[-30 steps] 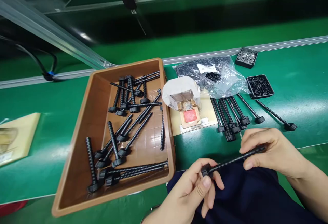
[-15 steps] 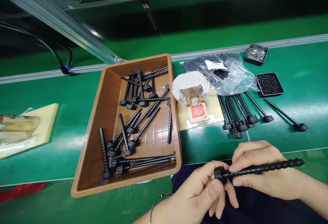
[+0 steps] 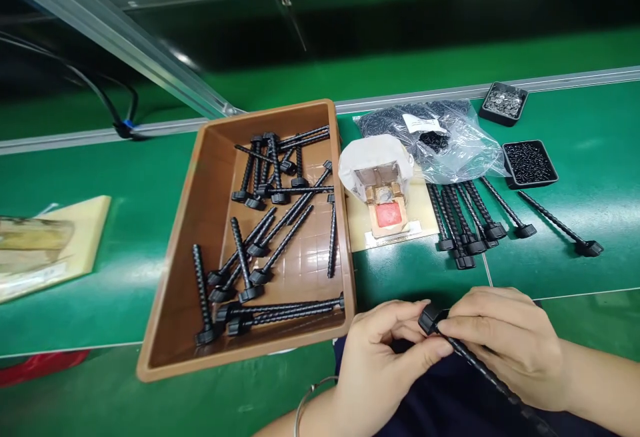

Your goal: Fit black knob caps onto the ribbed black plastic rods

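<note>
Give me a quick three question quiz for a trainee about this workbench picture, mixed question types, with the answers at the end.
1. True or false: both hands grip the same black ribbed bolt.
2. Multiple choice: the brown tray of ribbed bolts lies A) left of the hands, B) right of the hands, C) under the clear bag.
3. Fill in: the small black dish of dark parts sits on the ___ belt.

Key: 1 true; 2 A; 3 green.
</note>
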Demonstrator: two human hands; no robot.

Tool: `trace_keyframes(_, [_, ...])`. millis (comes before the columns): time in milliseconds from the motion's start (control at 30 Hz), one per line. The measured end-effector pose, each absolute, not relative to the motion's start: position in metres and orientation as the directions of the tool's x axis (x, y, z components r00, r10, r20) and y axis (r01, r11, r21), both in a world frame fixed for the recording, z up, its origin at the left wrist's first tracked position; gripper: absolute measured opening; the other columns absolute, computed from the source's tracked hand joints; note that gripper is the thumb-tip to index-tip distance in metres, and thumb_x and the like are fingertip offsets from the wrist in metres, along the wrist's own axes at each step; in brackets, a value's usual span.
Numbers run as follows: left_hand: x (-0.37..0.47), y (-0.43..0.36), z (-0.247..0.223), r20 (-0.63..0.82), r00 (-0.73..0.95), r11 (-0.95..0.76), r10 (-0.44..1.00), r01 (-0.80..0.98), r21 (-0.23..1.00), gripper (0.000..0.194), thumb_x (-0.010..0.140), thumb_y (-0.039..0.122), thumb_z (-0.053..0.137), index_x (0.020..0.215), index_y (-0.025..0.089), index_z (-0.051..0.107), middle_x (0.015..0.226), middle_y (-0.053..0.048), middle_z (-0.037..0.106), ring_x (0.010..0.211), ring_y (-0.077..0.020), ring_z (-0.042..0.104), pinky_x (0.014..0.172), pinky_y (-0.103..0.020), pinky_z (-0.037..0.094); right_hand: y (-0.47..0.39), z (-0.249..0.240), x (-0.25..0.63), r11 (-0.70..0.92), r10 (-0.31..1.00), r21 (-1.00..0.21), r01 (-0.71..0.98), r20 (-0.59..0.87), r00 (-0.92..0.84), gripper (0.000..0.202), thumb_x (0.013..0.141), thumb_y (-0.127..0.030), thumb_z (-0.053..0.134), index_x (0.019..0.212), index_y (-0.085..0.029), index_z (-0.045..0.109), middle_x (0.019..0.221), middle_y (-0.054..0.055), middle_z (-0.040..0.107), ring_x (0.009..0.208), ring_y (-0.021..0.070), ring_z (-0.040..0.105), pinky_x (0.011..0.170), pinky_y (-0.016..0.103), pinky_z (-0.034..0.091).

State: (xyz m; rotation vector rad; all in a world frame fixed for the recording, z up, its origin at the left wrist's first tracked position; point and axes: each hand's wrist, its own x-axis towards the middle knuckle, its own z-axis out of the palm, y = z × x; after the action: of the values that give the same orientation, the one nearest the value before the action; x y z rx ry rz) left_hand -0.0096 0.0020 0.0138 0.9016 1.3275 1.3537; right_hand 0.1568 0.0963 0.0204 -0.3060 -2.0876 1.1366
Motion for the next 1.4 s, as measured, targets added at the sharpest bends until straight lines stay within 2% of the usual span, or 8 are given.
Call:
trace_keyframes(133, [-0.014,0.002,0.012,0.154,-0.199,-0.125,0.968,0.150,0.981,0.031,0.076,0.008,0.077,0.103,0.023,0.071,0.063,0.006,0.065,0.056,-0.0044,0.061,0.062,-0.009,0.054,0.103,0.027,0.163,0.423,0.476,-0.897,-0.128,0.340,-0.811,0.030,0.119,-0.018,0.040,0.110,-0.010,0.068,0.093,0.008,0.060,0.073,0.0186,0.056,0.064,0.029,0.044])
trace_keyframes(267, [-0.016,0.002,0.016,0.207,-0.069,-0.181,0.976,0.268,0.946,0.019,0.082,0.010,0.070,0.101,0.014,0.069,0.062,0.002,0.063,0.057,-0.0061,0.059,0.060,-0.010,0.052,0.111,0.029,0.168,-0.029,0.540,-0.998,-0.046,0.023,-0.841,0.025,0.114,-0.040,0.062,0.112,-0.017,0.071,0.100,0.006,0.059,0.081,0.0177,0.060,0.072,0.024,0.051])
trace_keyframes(400, [-0.015,0.002,0.020,0.166,0.087,-0.184,0.982,0.276,0.943,0.010,0.083,0.008,0.066,0.093,0.008,0.068,0.065,-0.003,0.063,0.058,-0.0084,0.058,0.058,-0.013,0.050,0.111,0.024,0.165,-0.518,0.348,-0.847,0.115,-0.332,-0.876,0.049,0.082,-0.049,0.098,0.097,-0.012,0.070,0.091,0.007,0.065,0.071,0.0196,0.064,0.065,0.021,0.054])
trace_keyframes(567, [-0.016,-0.003,0.019,0.136,0.227,-0.211,0.964,0.344,0.915,0.006,0.085,0.011,0.063,0.082,0.006,0.064,0.062,-0.005,0.060,0.056,-0.0103,0.051,0.051,-0.020,0.044,0.109,0.018,0.160,-0.690,0.178,-0.691,0.216,-0.451,-0.874,0.062,0.064,-0.052,0.105,0.080,-0.013,0.059,0.067,0.003,0.063,0.057,0.0156,0.056,0.051,0.016,0.043])
trace_keyframes(1000, [-0.022,-0.002,0.019,0.126,0.307,-0.238,0.943,0.361,0.902,0.008,0.086,0.012,0.065,0.090,0.005,0.065,0.063,-0.002,0.057,0.057,-0.0090,0.049,0.052,-0.021,0.043,0.108,0.019,0.168,-0.156,0.366,-0.987,0.024,-0.081,-0.927,0.047,0.112,-0.054,0.059,0.089,-0.013,0.066,0.077,0.003,0.060,0.063,0.0161,0.062,0.060,0.021,0.051])
trace_keyframes(1133, [-0.022,-0.001,0.019,0.138,0.288,-0.237,0.948,0.342,0.909,0.009,0.085,0.010,0.065,0.093,0.006,0.063,0.065,-0.002,0.058,0.057,-0.0091,0.052,0.054,-0.019,0.045,0.109,0.016,0.171,0.032,0.373,-0.999,-0.039,0.048,-0.927,0.045,0.118,-0.046,0.050,0.098,-0.011,0.069,0.078,0.005,0.060,0.066,0.0166,0.059,0.062,0.024,0.049])
trace_keyframes(1300, [-0.019,0.000,0.019,0.124,0.233,-0.199,0.964,0.334,0.921,0.010,0.085,0.013,0.065,0.095,0.011,0.063,0.063,-0.001,0.061,0.057,-0.0095,0.055,0.054,-0.018,0.046,0.107,0.009,0.174,0.029,0.399,-0.994,-0.104,0.106,-0.911,0.031,0.117,-0.038,0.055,0.105,-0.012,0.068,0.085,0.006,0.061,0.070,0.0163,0.060,0.064,0.023,0.048])
trace_keyframes(1400, [-0.017,0.002,0.018,-0.082,0.167,0.040,0.982,0.240,0.970,0.006,0.084,0.015,0.063,0.078,0.013,0.062,0.058,0.000,0.057,0.055,-0.0078,0.051,0.054,-0.017,0.043,0.106,0.006,0.175,0.043,0.428,-0.997,-0.059,0.072,-0.901,0.030,0.117,-0.040,0.055,0.109,-0.015,0.069,0.085,0.005,0.059,0.070,0.0169,0.058,0.063,0.024,0.048])
